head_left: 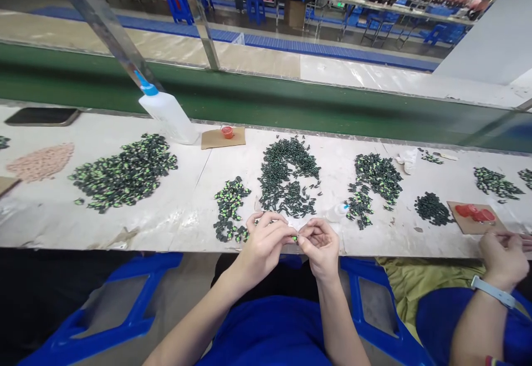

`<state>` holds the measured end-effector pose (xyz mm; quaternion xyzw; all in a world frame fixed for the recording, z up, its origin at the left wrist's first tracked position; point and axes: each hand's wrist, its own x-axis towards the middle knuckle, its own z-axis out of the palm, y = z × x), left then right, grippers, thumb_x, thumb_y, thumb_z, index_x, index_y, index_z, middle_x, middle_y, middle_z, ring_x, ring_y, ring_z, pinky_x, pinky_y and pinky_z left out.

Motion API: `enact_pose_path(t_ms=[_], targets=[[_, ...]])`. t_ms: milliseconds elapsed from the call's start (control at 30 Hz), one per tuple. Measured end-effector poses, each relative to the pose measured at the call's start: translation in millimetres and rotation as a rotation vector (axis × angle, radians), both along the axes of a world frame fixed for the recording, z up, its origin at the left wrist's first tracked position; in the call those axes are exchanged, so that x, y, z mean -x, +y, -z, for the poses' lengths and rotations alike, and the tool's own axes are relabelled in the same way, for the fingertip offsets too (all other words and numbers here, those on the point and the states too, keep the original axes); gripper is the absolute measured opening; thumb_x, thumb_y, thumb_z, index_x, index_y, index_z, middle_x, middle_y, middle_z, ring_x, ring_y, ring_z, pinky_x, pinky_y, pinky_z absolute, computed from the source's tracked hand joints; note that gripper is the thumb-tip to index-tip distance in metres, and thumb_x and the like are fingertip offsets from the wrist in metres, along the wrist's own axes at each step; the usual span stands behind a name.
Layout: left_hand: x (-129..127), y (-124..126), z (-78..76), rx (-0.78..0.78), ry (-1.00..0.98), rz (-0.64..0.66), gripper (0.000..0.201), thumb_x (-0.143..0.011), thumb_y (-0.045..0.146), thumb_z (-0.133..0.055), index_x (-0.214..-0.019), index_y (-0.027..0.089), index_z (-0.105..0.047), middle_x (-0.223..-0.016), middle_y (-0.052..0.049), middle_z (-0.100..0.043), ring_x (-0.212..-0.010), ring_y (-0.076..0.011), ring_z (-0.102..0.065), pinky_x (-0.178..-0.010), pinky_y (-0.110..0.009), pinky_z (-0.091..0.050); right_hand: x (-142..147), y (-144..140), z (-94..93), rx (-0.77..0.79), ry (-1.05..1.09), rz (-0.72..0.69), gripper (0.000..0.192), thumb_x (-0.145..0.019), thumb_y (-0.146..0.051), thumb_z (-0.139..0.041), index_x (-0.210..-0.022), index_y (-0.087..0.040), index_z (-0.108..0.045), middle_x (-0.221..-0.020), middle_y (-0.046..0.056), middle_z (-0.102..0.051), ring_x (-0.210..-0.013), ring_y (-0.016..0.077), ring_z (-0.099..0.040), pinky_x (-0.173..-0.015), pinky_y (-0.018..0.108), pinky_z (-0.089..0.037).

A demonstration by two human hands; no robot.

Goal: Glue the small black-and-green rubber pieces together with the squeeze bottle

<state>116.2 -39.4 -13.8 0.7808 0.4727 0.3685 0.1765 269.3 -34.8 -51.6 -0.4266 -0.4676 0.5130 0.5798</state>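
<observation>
At the table's near edge my left hand (266,243) and my right hand (321,247) meet, fingertips pinched together. Between them shows a small black-and-green part (295,238), too small to name more exactly. Both hands appear to grip it. Just beyond my fingers lies a pile of small dark green pieces (286,172). A heap of black-and-green parts (230,205) is left of my left hand, close to its fingers. To the right of my right hand lies a small clear bottle with a blue tip (338,211), beside another black-and-green pile (376,180).
A white squeeze bottle (170,114) stands behind a large black-and-green heap (124,172). Near it, a red cup (227,132) sits on cardboard (208,140). Pinkish pieces (41,161) lie far left. A co-worker's hand (505,258) rests at the right by red cups (474,212).
</observation>
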Motion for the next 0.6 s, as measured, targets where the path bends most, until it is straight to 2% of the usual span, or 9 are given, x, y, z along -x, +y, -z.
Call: enact_pose_path(t_ms=[233, 333, 367, 433, 533, 600], targets=[[-5, -1, 5.5, 0.063, -0.035, -0.051, 0.019, -0.088, 0.017, -0.051, -0.086, 0.026, -0.067, -0.08, 0.0, -0.071, -0.093, -0.0197, -0.06, -0.094, -0.039, -0.026, -7, 2, -3.2, 0.022, -0.061, -0.067, 0.026, -0.07, -0.035, -0.074, -0.089, -0.02, -0.064, -0.063, -0.001, -0.066, -0.057, 0.0133, -0.064, -0.056, 0.025, -0.056], [1, 3, 9.6, 0.175, -0.033, -0.025, 0.019, -0.087, 0.021, -0.053, -0.101, 0.028, -0.064, -0.086, 0.0, -0.072, -0.099, -0.0208, -0.059, -0.098, -0.042, -0.024, -16, -2, -9.7, 0.03, -0.154, -0.042, 0.02, -0.072, -0.033, -0.073, -0.087, -0.02, -0.068, -0.069, 0.002, -0.07, -0.062, 0.0154, -0.067, -0.059, 0.026, -0.056], [5, 5, 11.5, 0.219, -0.03, -0.037, 0.023, -0.087, 0.022, -0.054, -0.108, 0.029, -0.062, -0.088, 0.0, -0.073, -0.101, -0.0212, -0.059, -0.1, -0.043, -0.023, -22, -3, -11.3, 0.023, -0.188, 0.007, 0.018, -0.072, -0.032, -0.073, -0.085, -0.019, -0.069, -0.072, 0.003, -0.071, -0.065, 0.0162, -0.068, -0.061, 0.027, -0.057], [17, 9, 16.4, 0.274, -0.019, -0.128, 0.028, -0.087, 0.025, -0.053, -0.114, 0.029, -0.058, -0.093, -0.001, -0.073, -0.103, -0.0227, -0.058, -0.101, -0.046, -0.021, -39, -5, -12.5, -0.007, -0.242, 0.196, 0.015, -0.072, -0.03, -0.073, -0.081, -0.019, -0.069, -0.077, 0.004, -0.072, -0.068, 0.0172, -0.069, -0.065, 0.029, -0.057], [37, 14, 25.4, 0.254, 0.017, -0.354, 0.022, -0.087, 0.028, -0.053, -0.107, 0.027, -0.062, -0.096, -0.004, -0.073, -0.104, -0.0268, -0.056, -0.098, -0.049, -0.024, -72, 1, -7.4, -0.039, -0.278, 0.622, 0.018, -0.071, -0.033, -0.073, -0.077, -0.017, -0.068, -0.072, 0.004, -0.07, -0.066, 0.0176, -0.066, -0.066, 0.032, -0.055], [45, 16, 31.2, 0.212, 0.059, -0.418, 0.017, -0.086, 0.027, -0.053, -0.097, 0.026, -0.066, -0.097, -0.005, -0.073, -0.104, -0.0288, -0.056, -0.095, -0.049, -0.025, -90, 11, -0.9, -0.02, -0.333, 0.726, 0.022, -0.067, -0.035, -0.075, -0.074, -0.016, -0.067, -0.071, 0.004, -0.069, -0.067, 0.0179, -0.064, -0.069, 0.034, -0.053]])
